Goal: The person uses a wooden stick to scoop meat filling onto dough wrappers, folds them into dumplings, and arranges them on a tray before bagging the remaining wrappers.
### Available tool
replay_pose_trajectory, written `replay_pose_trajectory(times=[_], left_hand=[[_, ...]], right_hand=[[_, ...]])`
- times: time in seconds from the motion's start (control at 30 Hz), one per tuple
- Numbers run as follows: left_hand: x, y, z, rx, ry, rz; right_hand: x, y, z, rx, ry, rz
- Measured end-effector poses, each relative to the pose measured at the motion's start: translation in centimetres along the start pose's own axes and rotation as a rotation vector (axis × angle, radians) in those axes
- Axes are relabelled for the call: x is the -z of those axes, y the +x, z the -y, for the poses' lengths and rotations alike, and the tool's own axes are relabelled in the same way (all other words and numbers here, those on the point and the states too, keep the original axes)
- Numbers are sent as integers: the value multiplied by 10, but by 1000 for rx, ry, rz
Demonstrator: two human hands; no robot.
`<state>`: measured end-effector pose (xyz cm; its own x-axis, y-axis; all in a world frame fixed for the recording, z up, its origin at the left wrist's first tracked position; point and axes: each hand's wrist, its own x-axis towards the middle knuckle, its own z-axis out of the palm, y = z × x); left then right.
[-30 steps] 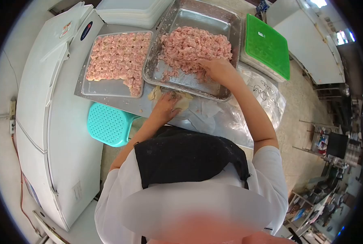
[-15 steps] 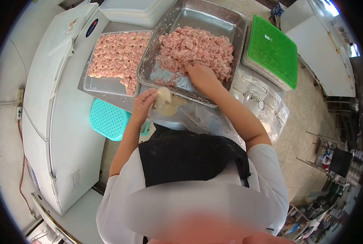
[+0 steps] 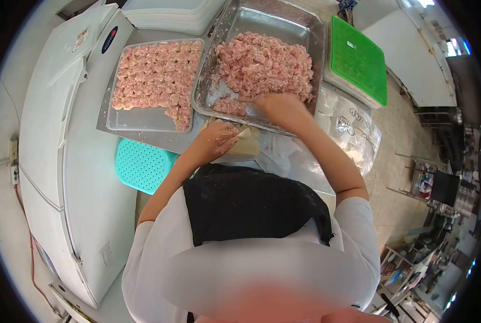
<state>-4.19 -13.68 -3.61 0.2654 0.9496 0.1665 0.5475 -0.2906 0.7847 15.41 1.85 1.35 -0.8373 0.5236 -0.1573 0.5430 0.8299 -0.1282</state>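
Working at steel pan (image 3: 289,20), right hand (image 3: 284,112) has fingers at near edge of minced meat (image 3: 267,64); blur hides whether they pinch any. Left hand (image 3: 214,141) lies with bent fingers over pale wrappers (image 3: 247,144), just outside pan; grip on one: cannot tell. Meat-topped pieces (image 3: 154,75) fill most of clear tray (image 3: 143,121), nearest row only at right end: tray looks well along, row unfinished. Large loose heap, several wrappers unused. Green-lidded box (image 3: 357,62) beside pan.

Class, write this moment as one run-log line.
left hand: at pale thin dough wrappers | right hand: at pink minced meat in rectangular silver metal tray
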Motion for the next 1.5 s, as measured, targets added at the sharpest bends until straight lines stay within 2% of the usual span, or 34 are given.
replay_pose_trajectory(times=[0.03,0.07,0.2,0.27,0.43,0.5,0.63,0.7,0.73,0.8,0.83,0.9,0.93,1.0,1.03,1.07,1.1,1.13,1.17,1.2,1.23,1.27,1.3,1.33,1.37,1.4,1.43,1.47,1.5], left_hand=[[1,1,3,-9,22,11],[2,3,7,-18,47,14],[1,2,17,-95,69,-42],[1,2,14,-163,90,-101],[-9,0,24,-160,62,-106],[-12,1,24,-170,57,-137],[-12,-1,22,-98,10,-159],[-10,0,23,-100,-26,-167],[-10,0,22,-78,-27,-148],[-5,0,22,-56,-25,-129],[1,2,23,-20,-44,-74],[13,0,24,18,-61,-22],[19,-2,24,54,-135,-43],[31,-2,24,85,-208,-64],[38,0,23,162,-353,-63],[44,1,23,240,-498,-61],[50,1,24,240,-502,-57],[56,2,27,247,-526,-121],[59,5,29,254,-549,-186],[60,8,32,251,-553,-181],[61,11,34,264,-715,-320],[62,15,37,275,-878,-460],[57,19,45,274,-884,-454],[50,26,54,303,-901,-586],[46,33,64,326,-913,-720],[45,44,66,318,-919,-722],[41,51,66,337,-969,-816],[39,54,65,359,-1016,-902],[40,56,67,356,-1019,-894]], right_hand=[[-9,-3,8,17,-6,52],[-11,-8,13,34,-68,-4],[18,-6,0,19,-58,65],[29,-1,3,-10,-95,-66],[-1,3,38,1,-51,-48],[0,3,38,-59,12,50],[-6,9,32,-11,93,116],[-12,10,24,40,309,80],[-17,11,16,44,310,81],[-27,15,-6,96,781,187],[-33,15,-14,102,780,187],[-37,14,-25,-12,1010,357],[-32,10,-30,-11,1009,357],[-14,3,-36,-351,1236,512],[-2,3,-36,-353,1236,510],[10,4,-36,-273,1146,294],[15,4,-37,-195,1047,83],[16,6,-35,-99,676,-203],[20,3,-30,-106,675,-202],[36,1,-15,-156,454,-195],[44,2,-3,-203,232,-187],[27,4,-1,-210,228,-186],[-4,4,-1,-190,166,-56],[-15,2,4,-174,108,75],[-17,-1,0,-187,106,71],[-6,-3,-4,-170,10,70],[6,-4,-2,-151,-81,76],[18,-8,4,-158,-80,80],[36,-11,11,-187,-97,10]])
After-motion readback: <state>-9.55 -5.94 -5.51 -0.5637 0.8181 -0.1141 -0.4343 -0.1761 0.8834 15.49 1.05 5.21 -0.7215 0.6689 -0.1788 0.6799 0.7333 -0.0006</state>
